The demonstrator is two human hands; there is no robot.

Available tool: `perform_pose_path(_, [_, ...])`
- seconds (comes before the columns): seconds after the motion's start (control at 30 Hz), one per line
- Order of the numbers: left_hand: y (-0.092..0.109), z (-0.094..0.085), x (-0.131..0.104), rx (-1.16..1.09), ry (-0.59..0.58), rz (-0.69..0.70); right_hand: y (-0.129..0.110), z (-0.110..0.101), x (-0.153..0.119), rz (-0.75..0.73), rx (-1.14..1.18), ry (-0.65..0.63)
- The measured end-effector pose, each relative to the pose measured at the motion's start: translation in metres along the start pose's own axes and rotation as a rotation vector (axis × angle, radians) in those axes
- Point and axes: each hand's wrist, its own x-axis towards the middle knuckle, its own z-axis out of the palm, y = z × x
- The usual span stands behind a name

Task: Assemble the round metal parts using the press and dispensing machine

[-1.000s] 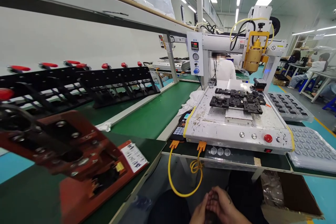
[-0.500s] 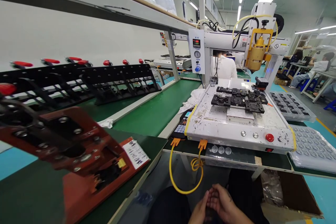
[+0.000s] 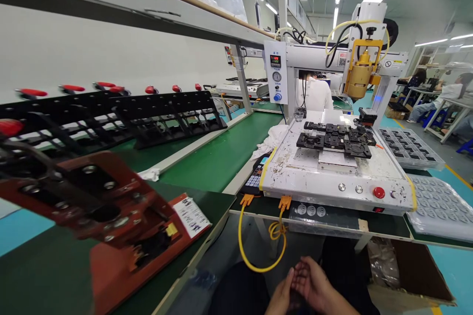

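My left hand rests low in my lap, seen from the thumb side, its straight thumb pointing up and its other fingers mostly hidden. Beside it lies my right hand, palm turned up and fingers loosely curled, with nothing visible in it. The two hands meet or nearly meet at the fingertips. Above them stands a white benchtop dispensing machine with a gold cylindrical head. Several black fixture plates sit on its bed. A yellow cable loops down from the machine's front, left of my hands.
A red-brown toggle-clamp fixture stands on the left bench. Behind it are black clamp racks with red handles beside a green conveyor belt. Trays of parts lie at right, above an open carton. A person in white sits beyond.
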Motion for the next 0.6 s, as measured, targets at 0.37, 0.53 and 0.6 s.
perform_pose_path(0.37, [0.007, 0.004, -0.004, 0.02, 0.008, -0.001, -0.001, -0.001, 0.001, -0.014, -0.009, -0.004])
perform_pose_path(0.53, [0.01, -0.001, -0.004, 0.043, -0.066, -0.015, 0.0, 0.0, 0.001, -0.024, -0.042, -0.016])
perform_pose_path(0.6, [0.01, -0.001, -0.005, 0.054, -0.06, -0.014, -0.001, 0.0, 0.0, -0.029, -0.058, -0.023])
